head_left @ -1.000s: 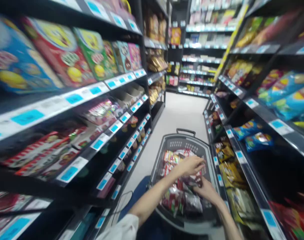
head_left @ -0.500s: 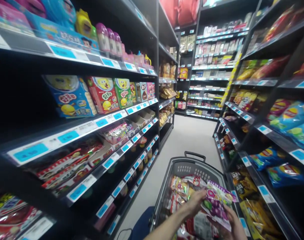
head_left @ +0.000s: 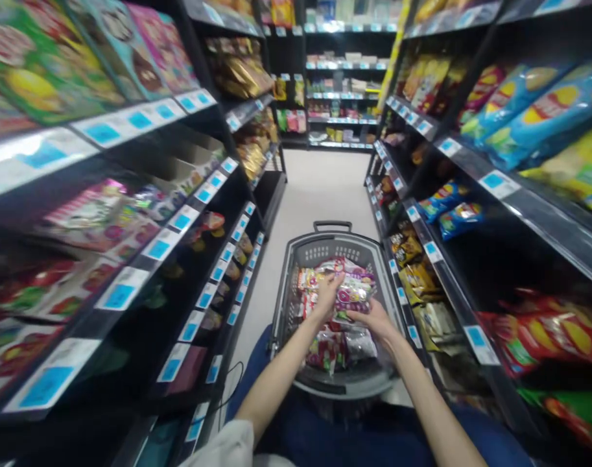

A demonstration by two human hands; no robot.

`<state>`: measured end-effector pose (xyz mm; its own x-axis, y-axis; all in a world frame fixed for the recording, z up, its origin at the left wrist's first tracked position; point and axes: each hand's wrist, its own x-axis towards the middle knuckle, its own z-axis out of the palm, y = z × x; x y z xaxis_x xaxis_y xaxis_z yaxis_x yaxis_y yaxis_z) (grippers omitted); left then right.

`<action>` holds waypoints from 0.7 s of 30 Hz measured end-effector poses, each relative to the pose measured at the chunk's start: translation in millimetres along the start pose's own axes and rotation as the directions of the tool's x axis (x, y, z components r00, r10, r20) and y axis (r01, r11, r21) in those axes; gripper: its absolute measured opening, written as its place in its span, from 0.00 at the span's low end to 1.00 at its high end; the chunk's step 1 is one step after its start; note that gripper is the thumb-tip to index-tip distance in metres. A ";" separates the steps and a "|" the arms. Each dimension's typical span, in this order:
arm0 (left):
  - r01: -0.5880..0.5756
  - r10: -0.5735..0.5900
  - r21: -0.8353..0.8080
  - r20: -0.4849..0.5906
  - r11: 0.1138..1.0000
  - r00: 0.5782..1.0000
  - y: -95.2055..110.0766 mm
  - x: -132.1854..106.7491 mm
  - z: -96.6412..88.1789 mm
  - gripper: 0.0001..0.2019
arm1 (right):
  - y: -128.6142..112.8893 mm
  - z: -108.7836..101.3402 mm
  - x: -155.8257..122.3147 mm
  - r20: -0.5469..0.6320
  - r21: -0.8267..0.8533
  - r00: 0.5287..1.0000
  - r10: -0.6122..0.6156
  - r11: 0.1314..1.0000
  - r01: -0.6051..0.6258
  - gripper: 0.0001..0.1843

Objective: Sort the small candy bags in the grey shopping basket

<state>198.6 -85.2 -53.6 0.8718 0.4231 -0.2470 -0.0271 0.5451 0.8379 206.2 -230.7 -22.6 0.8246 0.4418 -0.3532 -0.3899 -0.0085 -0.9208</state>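
Note:
A purple and white snack bag [head_left: 355, 296] with a grape-like print lies flat between my hands, low inside the grey shopping basket [head_left: 389, 285]. My left hand [head_left: 327, 295] is closed on the bag's left edge. My right hand [head_left: 375, 319] grips its lower right corner, thumb on top and the other fingers mostly hidden. Other shiny packets [head_left: 327, 350], red and silver, lie beneath and in front of the bag. Motion blur softens their print.
The basket stands on the pale aisle floor [head_left: 329, 181] before my knees, its handle [head_left: 332, 225] at the far end. Shelves with boxes [head_left: 37, 71] line the left; chip bags [head_left: 543, 117] fill shelves close on the right. A stocked shelf [head_left: 347, 121] crosses the aisle's end.
My view has swung right and down, so the basket appears nearer the middle. Both hands have brought the purple bag down, flatter over the other packets.

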 end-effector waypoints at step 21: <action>-0.154 0.028 -0.311 -0.374 0.938 0.927 24.1 3.7 -11.1 0.35 | -13.2 30.4 -12.1 0.047 -0.245 0.998 0.038 0.969 -0.025 0.28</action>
<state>195.8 -62.5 -39.8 0.6241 0.6784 -0.3877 -0.3115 0.6711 0.6728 188.8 -208.8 -1.1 0.7889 0.4831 -0.3799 -0.2982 -0.2396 -0.9239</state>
